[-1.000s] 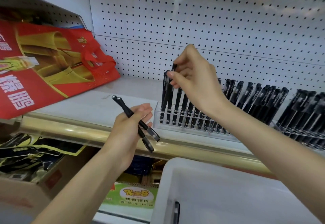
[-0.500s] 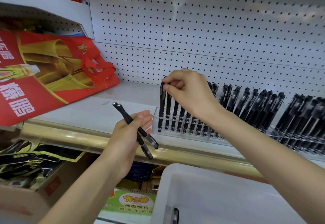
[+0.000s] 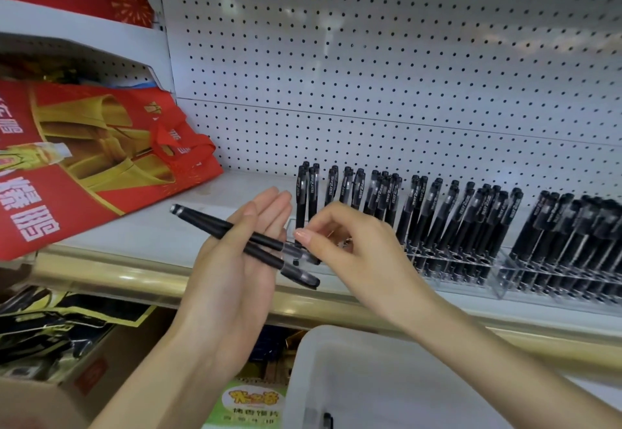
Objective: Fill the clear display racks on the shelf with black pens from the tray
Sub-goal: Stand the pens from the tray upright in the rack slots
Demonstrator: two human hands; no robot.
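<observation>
My left hand (image 3: 232, 277) holds two black pens (image 3: 218, 226) slantwise across its palm, fingers stretched upward. My right hand (image 3: 350, 246) meets it from the right, and its thumb and fingers pinch the clear cap end of the upper pen. Just behind both hands, the clear display rack (image 3: 447, 257) on the shelf carries several upright black pens (image 3: 380, 189). A second clear rack (image 3: 498, 280) further right is also full of pens. The white tray (image 3: 370, 378) sits below my right forearm, with one pen (image 3: 327, 421) showing at its bottom edge.
Red and gold gift bags (image 3: 84, 159) lean on the left part of the shelf. A gold shelf edge (image 3: 101, 277) runs across in front. White pegboard (image 3: 370, 58) backs the shelf. A cardboard box (image 3: 50, 344) of dark packets sits below left.
My right hand set a pen into the rack's left end, then came down and left to the pens in my left hand. My left hand's fingers straightened.
</observation>
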